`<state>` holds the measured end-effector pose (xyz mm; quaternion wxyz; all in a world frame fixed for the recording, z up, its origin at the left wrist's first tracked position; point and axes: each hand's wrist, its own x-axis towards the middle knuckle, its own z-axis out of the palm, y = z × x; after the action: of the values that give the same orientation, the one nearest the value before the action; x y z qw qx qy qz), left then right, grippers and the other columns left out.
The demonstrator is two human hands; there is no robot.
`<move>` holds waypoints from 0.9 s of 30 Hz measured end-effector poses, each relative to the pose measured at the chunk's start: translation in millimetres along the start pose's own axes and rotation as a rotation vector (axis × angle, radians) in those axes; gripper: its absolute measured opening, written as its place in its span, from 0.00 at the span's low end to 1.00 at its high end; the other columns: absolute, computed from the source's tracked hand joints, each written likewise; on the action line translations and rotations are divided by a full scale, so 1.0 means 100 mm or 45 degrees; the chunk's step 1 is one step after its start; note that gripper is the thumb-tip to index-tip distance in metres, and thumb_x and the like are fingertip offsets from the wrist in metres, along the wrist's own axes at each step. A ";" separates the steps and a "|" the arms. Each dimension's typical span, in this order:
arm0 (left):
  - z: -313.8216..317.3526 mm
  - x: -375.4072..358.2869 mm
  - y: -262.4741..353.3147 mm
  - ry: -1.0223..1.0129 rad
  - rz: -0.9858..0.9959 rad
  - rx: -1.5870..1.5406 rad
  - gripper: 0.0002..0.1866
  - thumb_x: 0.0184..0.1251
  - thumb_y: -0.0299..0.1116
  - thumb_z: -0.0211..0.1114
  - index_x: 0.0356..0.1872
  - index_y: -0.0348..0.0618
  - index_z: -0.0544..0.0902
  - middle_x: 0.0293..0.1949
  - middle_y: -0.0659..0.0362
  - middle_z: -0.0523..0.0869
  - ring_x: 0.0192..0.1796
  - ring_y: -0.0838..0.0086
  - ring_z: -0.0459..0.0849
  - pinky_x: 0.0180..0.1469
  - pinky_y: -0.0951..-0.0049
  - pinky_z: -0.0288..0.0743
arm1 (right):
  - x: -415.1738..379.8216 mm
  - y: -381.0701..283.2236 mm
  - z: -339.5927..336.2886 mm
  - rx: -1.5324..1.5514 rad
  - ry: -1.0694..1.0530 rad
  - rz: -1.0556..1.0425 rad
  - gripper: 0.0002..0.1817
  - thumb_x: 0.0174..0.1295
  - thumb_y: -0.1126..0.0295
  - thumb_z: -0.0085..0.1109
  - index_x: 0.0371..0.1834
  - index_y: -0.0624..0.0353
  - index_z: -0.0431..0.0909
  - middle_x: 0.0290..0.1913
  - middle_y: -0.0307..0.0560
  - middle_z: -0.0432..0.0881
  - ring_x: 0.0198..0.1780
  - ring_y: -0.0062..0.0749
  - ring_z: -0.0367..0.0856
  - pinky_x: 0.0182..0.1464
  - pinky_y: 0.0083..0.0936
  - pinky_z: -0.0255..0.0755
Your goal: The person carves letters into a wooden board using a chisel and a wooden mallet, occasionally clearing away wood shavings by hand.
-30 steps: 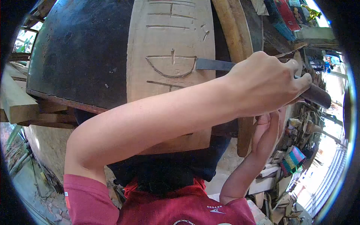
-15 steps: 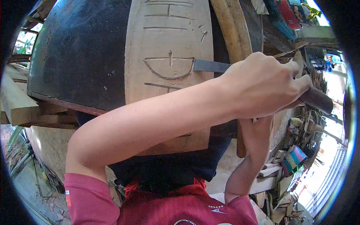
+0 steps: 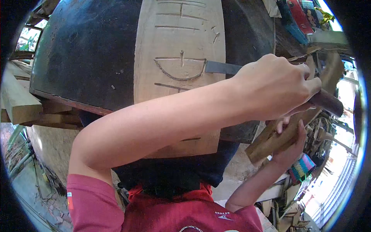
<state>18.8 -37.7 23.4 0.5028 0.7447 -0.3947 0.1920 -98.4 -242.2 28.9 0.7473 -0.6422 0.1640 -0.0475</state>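
My left hand (image 3: 276,87) is wrapped round the dark handle (image 3: 328,103) of a chisel. Its flat grey blade (image 3: 224,68) points left, and the tip meets the right end of a half-round groove on a pale wooden board (image 3: 185,42). Straight cut lines also mark the board, and my left forearm hides part of it. Lower right, beyond the board, my right hand (image 3: 291,133) grips a long, thick wooden piece (image 3: 266,145). This piece slants up to the right, passing behind my left hand and the chisel handle, which hide its middle.
The board lies on a dark tabletop (image 3: 85,50) with small chips on it. Timber beams (image 3: 23,106) are at the left. A red box (image 3: 299,17) stands at the upper right; a checkered woven basket (image 3: 302,168) and wood scraps lie at the lower right.
The long wooden piece has swung from beside the board out to the right, with my right hand. My left hand and the chisel have barely moved; the board appears slightly farther right.
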 end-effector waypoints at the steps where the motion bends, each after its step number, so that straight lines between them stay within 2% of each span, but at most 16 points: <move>1: 0.00 0.00 -0.01 -0.006 -0.004 -0.001 0.17 0.68 0.46 0.63 0.44 0.42 0.83 0.36 0.48 0.86 0.34 0.53 0.90 0.32 0.56 0.84 | 0.00 0.00 -0.06 -0.002 0.030 -0.058 0.27 0.71 0.55 0.54 0.66 0.61 0.68 0.40 0.44 0.74 0.33 0.25 0.75 0.37 0.23 0.73; 3: 0.02 0.01 0.00 -0.006 -0.010 -0.014 0.17 0.68 0.46 0.63 0.44 0.41 0.83 0.36 0.48 0.86 0.34 0.53 0.90 0.33 0.56 0.84 | -0.01 -0.02 -0.12 -0.006 0.092 -0.183 0.28 0.73 0.52 0.52 0.68 0.60 0.65 0.35 0.42 0.71 0.28 0.23 0.72 0.29 0.21 0.72; 6: 0.02 0.00 0.00 0.000 -0.033 -0.014 0.18 0.69 0.47 0.62 0.43 0.41 0.83 0.36 0.48 0.87 0.34 0.52 0.90 0.35 0.55 0.84 | -0.14 -0.03 -0.19 0.012 0.108 -0.192 0.31 0.76 0.48 0.46 0.71 0.60 0.60 0.34 0.40 0.68 0.23 0.20 0.70 0.20 0.16 0.67; 10: 0.04 0.01 -0.01 -0.014 -0.032 -0.012 0.19 0.70 0.49 0.61 0.42 0.40 0.83 0.37 0.47 0.86 0.35 0.51 0.89 0.36 0.55 0.84 | -0.27 -0.03 -0.23 -0.189 0.335 -0.287 0.33 0.76 0.44 0.45 0.73 0.57 0.59 0.33 0.42 0.69 0.18 0.23 0.66 0.17 0.22 0.65; 13: 0.05 0.02 -0.01 -0.045 -0.041 -0.008 0.20 0.70 0.50 0.61 0.41 0.40 0.83 0.37 0.47 0.86 0.35 0.50 0.89 0.36 0.54 0.84 | -0.35 -0.07 -0.24 -0.201 0.267 -0.307 0.33 0.75 0.43 0.45 0.72 0.56 0.60 0.33 0.42 0.68 0.18 0.23 0.67 0.16 0.22 0.65; 16: 0.07 0.03 -0.01 -0.036 -0.042 0.001 0.20 0.69 0.49 0.62 0.41 0.40 0.83 0.37 0.46 0.86 0.35 0.50 0.89 0.36 0.54 0.84 | -0.41 -0.12 -0.19 -0.389 0.450 -0.287 0.35 0.74 0.42 0.45 0.73 0.57 0.60 0.33 0.42 0.68 0.18 0.24 0.67 0.16 0.22 0.64; 19: 0.08 0.02 -0.02 -0.018 -0.045 0.002 0.19 0.69 0.49 0.62 0.41 0.40 0.83 0.37 0.46 0.86 0.35 0.50 0.89 0.35 0.53 0.84 | -0.44 -0.09 -0.38 -0.248 0.368 -0.276 0.37 0.73 0.41 0.45 0.72 0.58 0.59 0.32 0.42 0.68 0.18 0.24 0.67 0.15 0.21 0.64; 22: 0.07 0.03 -0.02 -0.038 -0.051 -0.007 0.19 0.69 0.49 0.62 0.41 0.40 0.83 0.36 0.47 0.86 0.35 0.50 0.89 0.35 0.53 0.84 | -0.50 -0.12 -0.30 -0.305 0.454 -0.244 0.36 0.74 0.41 0.45 0.71 0.60 0.59 0.32 0.42 0.68 0.18 0.24 0.67 0.15 0.20 0.64; 27: 0.07 0.02 -0.02 -0.046 -0.071 0.002 0.19 0.70 0.49 0.62 0.42 0.41 0.83 0.37 0.47 0.86 0.36 0.50 0.89 0.36 0.53 0.85 | -0.50 -0.16 -0.31 -0.162 0.263 -0.353 0.35 0.75 0.41 0.43 0.72 0.59 0.58 0.32 0.42 0.68 0.18 0.24 0.66 0.14 0.20 0.64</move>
<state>20.9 -44.3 20.8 0.5001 0.7591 -0.3828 0.1647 -152.2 -259.9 49.5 0.6707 -0.6962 0.1524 -0.2055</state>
